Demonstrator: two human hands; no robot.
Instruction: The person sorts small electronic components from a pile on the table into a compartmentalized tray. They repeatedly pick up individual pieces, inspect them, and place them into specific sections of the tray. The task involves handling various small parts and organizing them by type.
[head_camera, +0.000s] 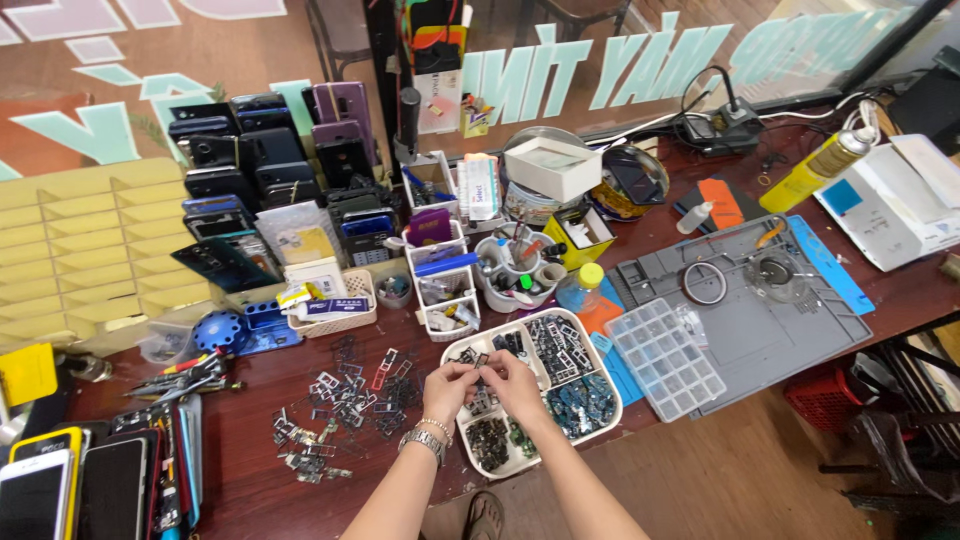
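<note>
Hands (485, 385) together over divided tray (600, 385)

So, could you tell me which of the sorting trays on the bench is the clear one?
The clear tray, a lidded grid box on the grey mat, right of the hands. The white tray beneath the hands is opaque and holds dark small parts.

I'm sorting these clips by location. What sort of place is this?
Most likely a phone repair shop's workbench. Rows of phones stand at the back, a divided tray holds small phone parts, and a grey repair mat lies to the right. Both hands meet over the tray, pinching a tiny part.
</note>
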